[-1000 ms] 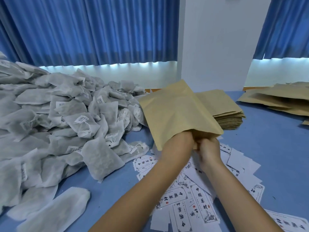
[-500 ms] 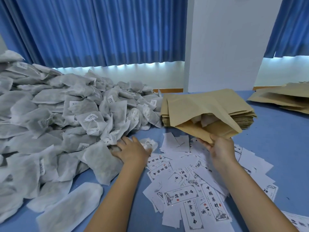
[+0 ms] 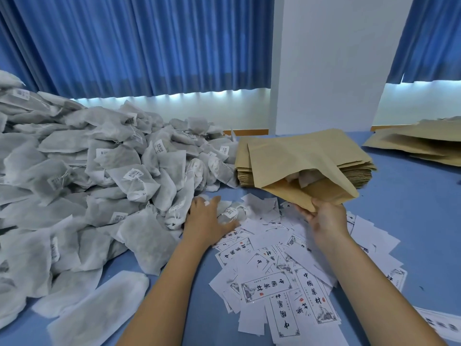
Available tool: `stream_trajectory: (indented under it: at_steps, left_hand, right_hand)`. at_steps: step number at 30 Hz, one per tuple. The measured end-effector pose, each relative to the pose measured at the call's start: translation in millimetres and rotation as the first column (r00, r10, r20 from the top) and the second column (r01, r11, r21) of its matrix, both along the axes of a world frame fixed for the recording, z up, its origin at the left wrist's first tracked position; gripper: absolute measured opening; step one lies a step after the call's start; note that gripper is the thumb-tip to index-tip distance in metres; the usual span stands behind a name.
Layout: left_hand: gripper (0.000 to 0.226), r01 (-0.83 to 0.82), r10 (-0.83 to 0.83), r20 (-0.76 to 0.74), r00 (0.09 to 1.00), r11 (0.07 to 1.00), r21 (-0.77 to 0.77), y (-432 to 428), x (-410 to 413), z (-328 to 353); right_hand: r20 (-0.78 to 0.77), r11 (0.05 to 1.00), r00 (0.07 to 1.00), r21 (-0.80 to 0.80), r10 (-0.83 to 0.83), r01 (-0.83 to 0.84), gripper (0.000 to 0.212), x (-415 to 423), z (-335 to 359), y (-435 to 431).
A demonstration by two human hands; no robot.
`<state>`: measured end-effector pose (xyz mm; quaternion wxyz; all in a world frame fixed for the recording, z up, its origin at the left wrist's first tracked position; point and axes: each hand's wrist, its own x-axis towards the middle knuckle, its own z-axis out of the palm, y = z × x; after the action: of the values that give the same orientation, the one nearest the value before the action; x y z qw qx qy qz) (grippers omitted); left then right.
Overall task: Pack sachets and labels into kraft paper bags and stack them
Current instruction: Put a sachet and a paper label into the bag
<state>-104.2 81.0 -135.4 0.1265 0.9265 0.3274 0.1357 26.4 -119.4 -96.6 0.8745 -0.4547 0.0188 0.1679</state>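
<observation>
Kraft bag pinched at its mouth edge by right hand; left hand, fingers spread, rests on sachet.

Left hand off bag, onto sachet

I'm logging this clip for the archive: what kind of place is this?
Probably a small hand-packing workroom: a big heap of white sachets, a stack of kraft paper bags and loose printed labels share one blue table.
</observation>
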Motion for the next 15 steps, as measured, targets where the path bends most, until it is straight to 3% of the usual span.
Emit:
stream_trajectory:
  at_steps: [6,8,10,12,15]
  left_hand:
    - [0.058,0.071,-0.09,0.36,0.929,0.995,0.066,-1.4,1.2,8.9]
    - [0.056,0.152,-0.178,0.604,0.777,0.984,0.094,-8.0,-2.1,19.5]
    - [0.057,0.295,-0.387,0.743,0.546,0.919,0.262,-20.1,-7.5,31.8]
    - [0.059,0.407,-0.624,0.659,0.421,0.779,0.478,-39.4,-8.4,41.0]
    - [0.053,0.526,-0.838,0.393,0.377,0.544,0.654,-74.8,6.5,46.0]
  right_hand:
    - [0.012,1.0,1.0,-0.016,-0.002,0.002,0.026,0.2,2.7,-0.7]
    - [0.016,1.0,1.0,-0.026,-0.018,0.018,0.025,0.7,2.2,-1.4]
    - [0.02,0.998,0.999,-0.049,-0.032,0.033,0.022,-1.8,3.4,-1.9]
    - [0.027,0.997,0.999,-0.071,-0.026,0.028,0.018,-3.6,8.4,-0.8]
    - [0.021,0.983,1.0,-0.183,0.009,-0.004,0.011,-9.0,10.4,-6.0]
